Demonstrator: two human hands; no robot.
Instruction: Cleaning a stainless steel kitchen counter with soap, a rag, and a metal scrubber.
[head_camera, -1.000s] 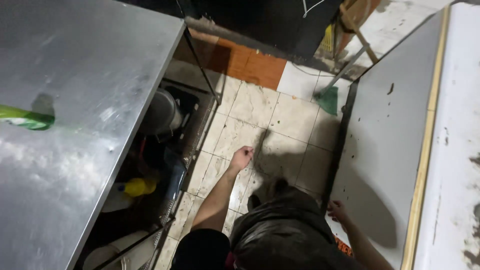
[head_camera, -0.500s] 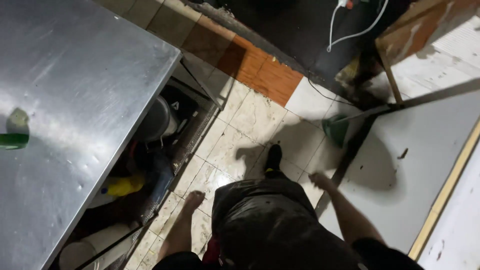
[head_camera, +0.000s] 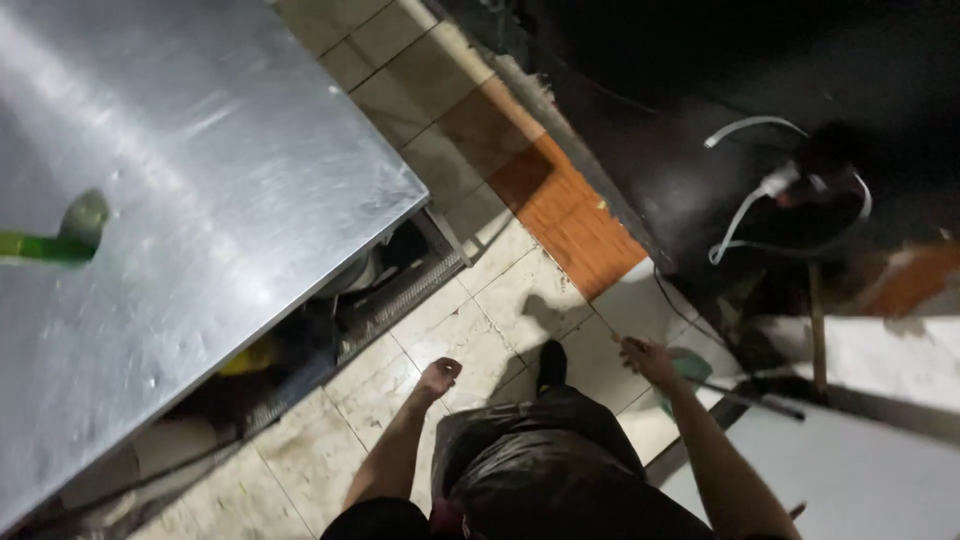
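Observation:
I look down at my own body in dark trousers (head_camera: 545, 470) as I stand on a tiled floor (head_camera: 470, 320). My left hand (head_camera: 438, 378) hangs beside my leg with its fingers curled in and nothing in it, close to the corner of a steel table (head_camera: 200, 200). My right hand (head_camera: 645, 358) is held out to the right with loose fingers, holding nothing. It hovers just left of a green dustpan-like thing (head_camera: 692, 368) on the floor.
A green object (head_camera: 40, 245) lies on the steel table at the left edge. Under the table a shelf holds pots and a yellow item (head_camera: 250, 357). A dark cabinet with a white cable (head_camera: 745, 195) stands at the upper right, and a white surface (head_camera: 860, 470) at the lower right.
The view has swung left and forward, so the steel table fills more of the picture. Both arms have swung. My left hand has come up beside my leg.

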